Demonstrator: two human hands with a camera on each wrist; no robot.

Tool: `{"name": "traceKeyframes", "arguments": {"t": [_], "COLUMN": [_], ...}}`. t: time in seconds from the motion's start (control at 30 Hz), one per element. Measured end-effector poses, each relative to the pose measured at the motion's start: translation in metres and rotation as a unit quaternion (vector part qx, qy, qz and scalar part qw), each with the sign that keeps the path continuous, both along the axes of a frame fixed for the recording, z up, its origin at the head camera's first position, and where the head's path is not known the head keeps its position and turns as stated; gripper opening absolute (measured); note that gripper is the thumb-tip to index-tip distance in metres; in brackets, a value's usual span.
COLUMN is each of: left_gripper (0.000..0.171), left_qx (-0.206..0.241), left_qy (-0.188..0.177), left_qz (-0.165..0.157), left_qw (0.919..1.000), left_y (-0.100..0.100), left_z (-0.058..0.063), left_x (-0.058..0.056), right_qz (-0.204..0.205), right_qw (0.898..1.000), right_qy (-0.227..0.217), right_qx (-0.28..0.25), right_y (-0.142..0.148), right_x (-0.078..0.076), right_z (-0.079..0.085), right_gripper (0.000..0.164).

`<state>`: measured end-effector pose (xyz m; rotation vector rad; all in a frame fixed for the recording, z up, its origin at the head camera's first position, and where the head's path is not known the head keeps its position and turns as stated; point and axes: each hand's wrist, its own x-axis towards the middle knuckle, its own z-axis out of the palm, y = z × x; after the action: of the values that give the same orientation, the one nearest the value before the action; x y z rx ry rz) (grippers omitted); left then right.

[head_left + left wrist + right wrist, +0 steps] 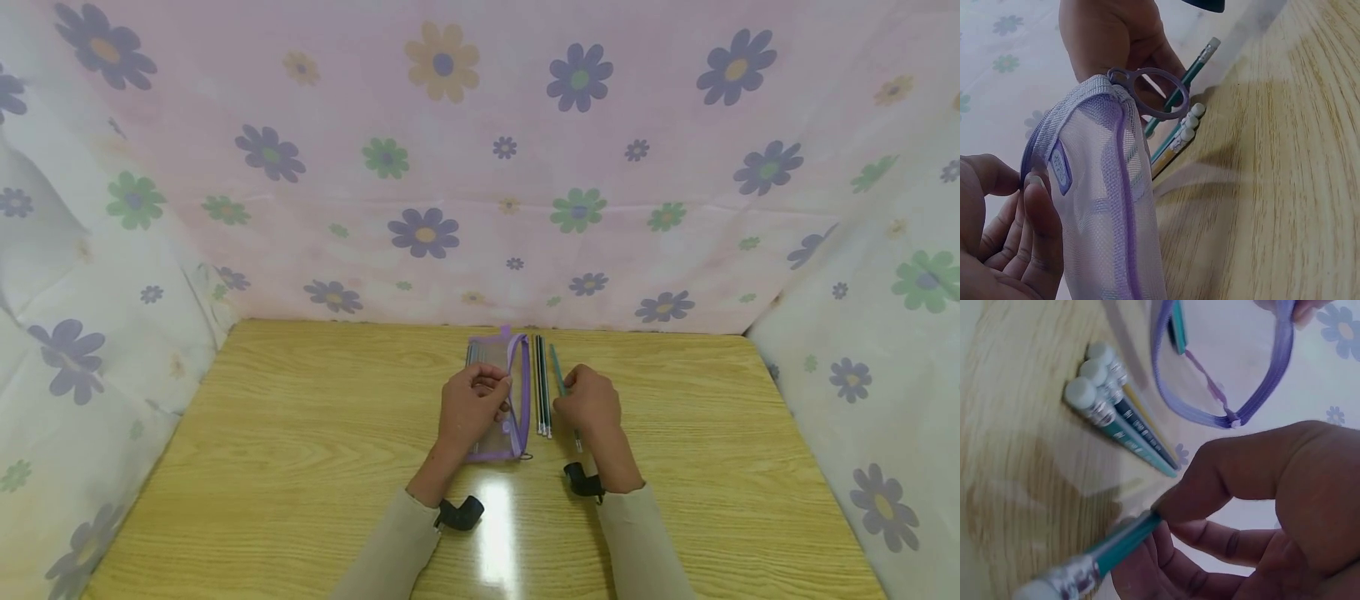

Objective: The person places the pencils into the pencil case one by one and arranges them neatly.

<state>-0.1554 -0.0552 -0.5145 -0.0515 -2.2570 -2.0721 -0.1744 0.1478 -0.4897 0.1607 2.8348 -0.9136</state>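
Note:
A mesh pencil case (491, 455) with purple zip edging lies on the table, its mouth gaping toward the right. My left hand (471, 406) pinches the zip edge (1030, 153) between thumb and fingertips. In my right hand (591, 406) is a green pencil (1125, 544), held between thumb and fingers, with its white eraser end toward me. Between the case and that hand lie three pencils (542, 387) side by side, green, dark and yellow in the right wrist view. Through the mesh, more pencils (474, 353) show inside the case.
A wooden table (300, 467) holds everything. Flower-printed cloth (510, 175) rises behind it and at both sides. Black wrist cameras (461, 513) are strapped on. A purple ring (1160, 94) hangs at the case's near end.

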Motion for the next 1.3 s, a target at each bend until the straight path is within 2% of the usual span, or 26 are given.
{"name": "traceKeyframes", "arguments": {"t": [0.27, 0.57, 0.8, 1.0, 1.3], "left_gripper": [0.006, 0.010, 0.006, 0.006, 0.007], "left_qx": [0.001, 0.004, 0.006, 0.008, 0.009], "left_qy": [0.001, 0.008, -0.009, -0.017, -0.012], "left_qz": [-0.001, -0.003, 0.002, 0.003, 0.000], "left_qw": [1.0000, 1.0000, 0.9999, 0.9998, 0.9999], "left_y": [0.000, 0.000, 0.001, 0.001, 0.001], "left_z": [0.000, 0.001, 0.003, 0.003, 0.002], "left_x": [0.000, 0.001, 0.001, 0.000, 0.000], "right_qz": [0.015, 0.022, 0.029, 0.044, 0.053], "right_qw": [0.996, 0.991, 0.983, 0.967, 0.934], "right_qy": [-0.024, -0.041, -0.053, -0.057, -0.069], "right_qx": [-0.080, -0.125, -0.171, -0.244, -0.345], "right_y": [-0.001, -0.004, -0.006, -0.009, -0.013], "right_x": [0.001, 0.000, 0.001, 0.003, 0.001], "right_z": [0.004, 0.006, 0.009, 0.010, 0.004], "right_gripper": [0.022, 0.023, 0.025, 0.025, 0.031]}}
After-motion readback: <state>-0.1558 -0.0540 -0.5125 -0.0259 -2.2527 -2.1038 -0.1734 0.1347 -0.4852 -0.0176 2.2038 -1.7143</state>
